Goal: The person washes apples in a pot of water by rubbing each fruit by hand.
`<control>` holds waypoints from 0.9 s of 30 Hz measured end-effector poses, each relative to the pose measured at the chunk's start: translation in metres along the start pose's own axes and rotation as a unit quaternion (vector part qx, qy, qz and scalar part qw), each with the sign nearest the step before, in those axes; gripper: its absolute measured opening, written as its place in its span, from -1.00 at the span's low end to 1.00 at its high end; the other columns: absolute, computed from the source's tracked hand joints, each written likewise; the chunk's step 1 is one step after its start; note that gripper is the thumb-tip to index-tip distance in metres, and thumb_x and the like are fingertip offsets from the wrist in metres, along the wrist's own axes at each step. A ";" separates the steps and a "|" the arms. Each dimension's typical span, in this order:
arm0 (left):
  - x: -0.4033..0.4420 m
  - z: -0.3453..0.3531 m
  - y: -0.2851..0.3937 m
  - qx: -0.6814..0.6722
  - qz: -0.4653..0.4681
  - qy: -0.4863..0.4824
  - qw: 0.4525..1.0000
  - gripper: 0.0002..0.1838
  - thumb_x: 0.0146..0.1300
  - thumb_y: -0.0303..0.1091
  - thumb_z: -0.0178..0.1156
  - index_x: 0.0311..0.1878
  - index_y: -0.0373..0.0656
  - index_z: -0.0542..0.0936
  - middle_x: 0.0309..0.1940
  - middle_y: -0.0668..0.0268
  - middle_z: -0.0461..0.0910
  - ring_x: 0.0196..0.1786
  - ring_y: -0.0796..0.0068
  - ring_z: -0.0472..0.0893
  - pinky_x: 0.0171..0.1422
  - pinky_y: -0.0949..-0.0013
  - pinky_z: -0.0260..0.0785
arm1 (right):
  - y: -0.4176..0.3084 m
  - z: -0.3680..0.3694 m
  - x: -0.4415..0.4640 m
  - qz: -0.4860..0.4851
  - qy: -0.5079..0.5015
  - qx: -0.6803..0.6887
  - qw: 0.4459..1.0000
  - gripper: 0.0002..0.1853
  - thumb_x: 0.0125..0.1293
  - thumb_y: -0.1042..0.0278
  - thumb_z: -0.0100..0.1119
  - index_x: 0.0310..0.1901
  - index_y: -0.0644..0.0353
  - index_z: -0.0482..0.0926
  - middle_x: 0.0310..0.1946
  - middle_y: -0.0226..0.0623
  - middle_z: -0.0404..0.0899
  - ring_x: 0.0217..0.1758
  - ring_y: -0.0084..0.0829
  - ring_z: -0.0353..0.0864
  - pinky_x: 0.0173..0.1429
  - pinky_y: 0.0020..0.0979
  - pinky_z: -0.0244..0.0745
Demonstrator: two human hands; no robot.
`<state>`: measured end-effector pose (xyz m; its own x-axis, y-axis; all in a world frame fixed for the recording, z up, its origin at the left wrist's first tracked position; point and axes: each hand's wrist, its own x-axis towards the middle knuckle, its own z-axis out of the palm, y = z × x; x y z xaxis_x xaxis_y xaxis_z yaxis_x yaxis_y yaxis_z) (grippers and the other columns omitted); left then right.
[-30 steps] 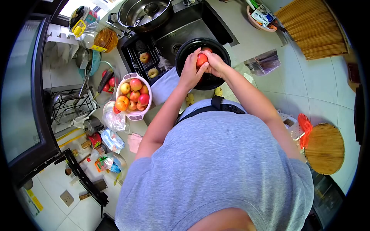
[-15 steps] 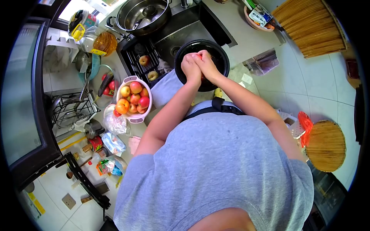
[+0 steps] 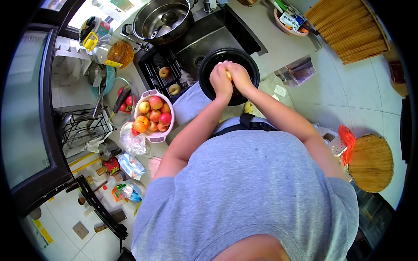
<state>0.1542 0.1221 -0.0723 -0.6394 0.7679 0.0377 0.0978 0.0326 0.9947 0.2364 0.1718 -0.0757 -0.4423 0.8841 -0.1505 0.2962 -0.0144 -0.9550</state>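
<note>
A round black basin [image 3: 254, 85] stands at the front edge of the sink [image 3: 213, 37]. Over it, my left hand [image 3: 221, 81] and my right hand [image 3: 239, 76] are cupped together around one fruit [image 3: 229, 75], of which only a small yellowish part shows between them. Left of the basin, a pink colander [image 3: 157, 138] holds several red and yellow fruits. Two more fruits, a reddish one [image 3: 164, 72] and a paler one [image 3: 174, 89], lie on the black rack at the sink's left side.
A large steel pot [image 3: 163, 21] stands behind the rack. An oil bottle [image 3: 119, 54], a bowl with an eggplant [image 3: 122, 99] and plastic bags [image 3: 133, 140] are on the left. A small basket [image 3: 289, 27] sits at the back right.
The red fruit surface seen between my hands a second ago is out of sight, and a yellowish part shows now. My hands have closed together and sit slightly lower over the basin.
</note>
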 end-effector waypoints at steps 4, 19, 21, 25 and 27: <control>0.003 0.001 0.006 -0.086 -0.087 0.005 0.993 -0.52 0.57 -0.18 -0.10 -0.18 -0.40 0.68 -0.29 0.12 0.75 -0.22 0.26 0.68 0.00 0.20 0.47 | -0.008 0.016 -0.013 -0.045 0.091 0.049 0.994 -0.50 0.54 0.00 -0.05 -0.09 0.36 0.66 -0.13 0.01 0.73 -0.02 -0.12 0.71 0.14 -0.20 0.50; -0.009 0.009 -0.002 -0.047 0.042 -0.041 0.997 -0.48 0.64 -0.09 -0.22 -0.09 -0.33 0.61 -0.18 0.12 0.76 -0.25 0.25 0.68 -0.05 0.21 0.52 | -0.009 -0.019 -0.006 0.158 -0.039 0.130 0.978 -0.45 0.48 -0.27 0.05 -0.10 0.13 0.69 -0.52 -0.38 0.61 -0.55 -0.49 0.59 -0.45 -0.50 0.46; 0.006 0.003 -0.004 -0.195 -0.184 -0.082 0.960 -0.49 0.63 -0.17 -0.22 -0.15 -0.34 0.65 -0.10 0.09 0.76 -0.08 0.29 0.70 0.14 0.26 0.51 | -0.002 -0.015 -0.010 0.130 -0.106 0.206 0.964 -0.44 0.47 -0.29 0.09 0.01 0.14 0.65 -0.34 -0.36 0.69 -0.46 -0.47 0.64 -0.39 -0.48 0.53; 0.025 -0.016 -0.041 -0.075 -0.116 -0.093 0.986 -0.72 0.54 -0.34 0.04 0.14 -0.31 0.55 0.01 0.07 0.72 0.08 0.24 0.70 0.29 0.24 0.49 | 0.018 -0.026 -0.006 0.058 -0.092 0.074 0.991 -0.49 0.32 -0.06 0.42 0.12 0.11 0.57 -0.17 -0.29 0.69 -0.22 -0.34 0.72 -0.20 -0.35 0.65; 0.025 -0.030 -0.049 0.098 -0.026 -0.079 0.992 -0.72 0.44 -0.46 0.17 0.16 -0.30 0.56 0.05 0.11 0.71 0.12 0.30 0.69 0.30 0.31 0.49 | 0.030 -0.032 -0.006 -0.067 -0.050 -0.168 0.982 -0.51 0.21 0.20 0.49 0.12 0.11 0.52 -0.15 -0.18 0.67 -0.10 -0.12 0.72 -0.02 -0.17 0.66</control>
<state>0.1106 0.1204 -0.1171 -0.5217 0.8520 -0.0436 0.2237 0.1860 0.9567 0.2750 0.1809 -0.0948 -0.5722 0.8172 -0.0698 0.4856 0.2690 -0.8318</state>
